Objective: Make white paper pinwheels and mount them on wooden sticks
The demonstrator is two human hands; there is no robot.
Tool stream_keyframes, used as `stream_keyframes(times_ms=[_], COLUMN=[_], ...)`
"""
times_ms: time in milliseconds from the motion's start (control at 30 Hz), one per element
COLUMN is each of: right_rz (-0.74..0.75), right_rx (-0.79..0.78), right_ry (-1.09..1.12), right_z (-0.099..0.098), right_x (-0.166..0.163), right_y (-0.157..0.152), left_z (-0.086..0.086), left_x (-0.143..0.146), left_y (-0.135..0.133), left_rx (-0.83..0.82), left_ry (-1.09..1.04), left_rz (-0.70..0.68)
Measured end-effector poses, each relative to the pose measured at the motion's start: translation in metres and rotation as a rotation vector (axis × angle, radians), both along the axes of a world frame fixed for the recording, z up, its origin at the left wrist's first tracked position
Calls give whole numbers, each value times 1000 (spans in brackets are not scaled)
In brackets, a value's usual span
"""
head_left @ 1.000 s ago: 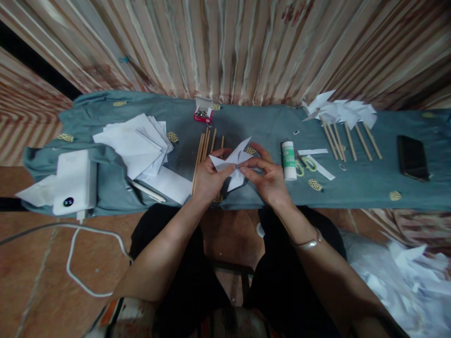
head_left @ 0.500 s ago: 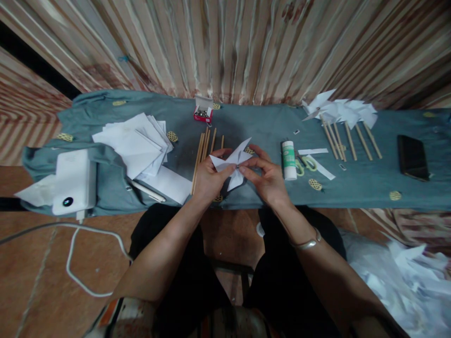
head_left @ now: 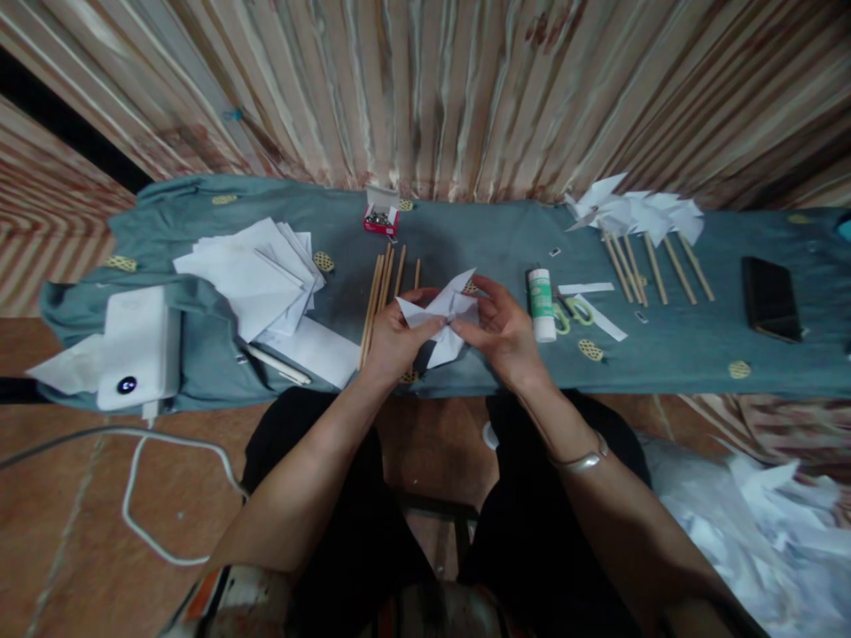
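Both hands hold a white folded paper pinwheel (head_left: 442, 312) just above the front edge of a low bench covered in grey-blue cloth (head_left: 465, 239). My left hand (head_left: 394, 341) grips its left side with thumb and fingers closed. My right hand (head_left: 505, 332) pinches the pinwheel's centre from the right. Several wooden sticks (head_left: 380, 297) lie on the cloth just left of my left hand. A white glue stick (head_left: 542, 304) stands right of my right hand, with green-handled scissors (head_left: 575, 312) beside it.
A stack of white paper squares (head_left: 256, 270) and a white power bank (head_left: 138, 346) with its cable lie to the left. A small red box of pins (head_left: 381, 213) sits at the back. Finished pinwheels on sticks (head_left: 638, 230) and a black phone (head_left: 769, 298) lie to the right. Paper scraps (head_left: 764, 532) cover the floor at right.
The hands and pinwheel have stayed almost in place; the fingers shifted slightly on the paper. The view tilted a little.
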State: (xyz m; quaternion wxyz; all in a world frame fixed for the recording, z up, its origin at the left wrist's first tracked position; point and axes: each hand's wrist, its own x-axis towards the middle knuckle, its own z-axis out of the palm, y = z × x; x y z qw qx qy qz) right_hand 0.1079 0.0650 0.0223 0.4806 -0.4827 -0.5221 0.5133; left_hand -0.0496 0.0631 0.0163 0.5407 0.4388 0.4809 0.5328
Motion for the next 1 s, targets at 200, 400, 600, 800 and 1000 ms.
stream_keyframes(times_ms=[200, 400, 600, 800, 1000], right_rz=[12, 33, -17, -20, -26], right_rx=[-54, -63, -43, 44, 78], right_ry=[-5, -54, -79, -106, -138], right_z=[6, 9, 12, 12, 11], right_x=[6, 9, 6, 5, 5], right_y=[-1, -2, -4, -5, -6], left_z=[3, 2, 2, 0, 0], left_x=[1, 1, 0, -1, -1], left_y=[-1, -2, -2, -1, -2], left_rx=[-28, -10, 21, 48, 43], left_ry=[-35, 38, 97, 122, 119], left_rz=[-42, -26, -15, -11, -17])
